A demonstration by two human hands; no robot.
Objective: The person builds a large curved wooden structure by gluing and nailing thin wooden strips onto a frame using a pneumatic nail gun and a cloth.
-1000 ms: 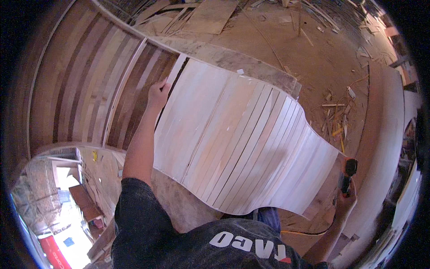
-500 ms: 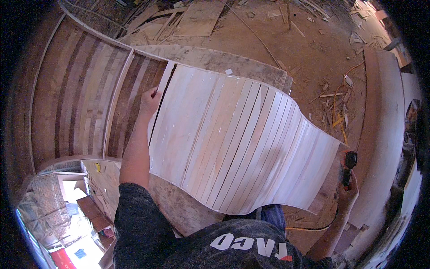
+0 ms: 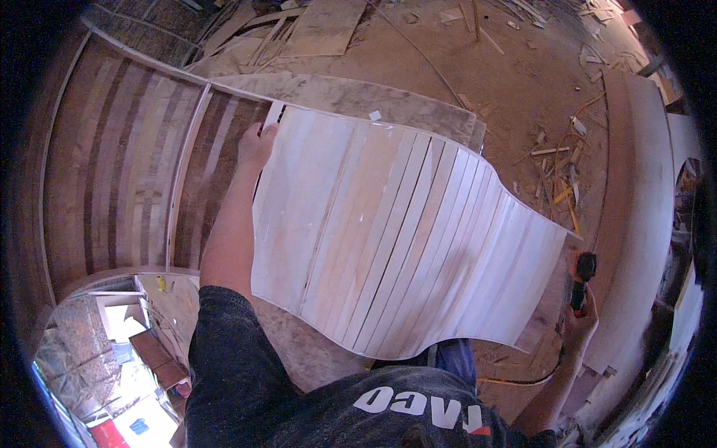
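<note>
A long curved wooden frame lies across in front of me, its right part covered with pale wooden slats (image 3: pixel 358 224). At the left end of that covering, my left hand (image 3: pixel 258 143) has its fingers curled over a narrow pale wooden slat (image 3: pixel 274 113). A thin dark gap shows beside this slat's upper end; the hand and forearm hide much of its length. Off the frame's right end, my right hand (image 3: pixel 582 319) is wrapped round the grip of a black and orange pistol-shaped power tool (image 3: pixel 585 267), held apart from the slats.
The frame's uncovered left part (image 3: pixel 127 157) shows dark and light strips inside, with a crosspiece (image 3: pixel 187 172). A worn board (image 3: pixel 358 93) lies beneath the frame. Wood scraps (image 3: pixel 556 164) litter the floor; a large curved panel (image 3: pixel 635 187) stands right. An orange hose or cord (image 3: pixel 515 381) runs near my right arm.
My left hand has moved slightly up along the narrow slat, and its fingers now reach over it. The dark gap beside the slat shows less. My right hand stays about where it was.
</note>
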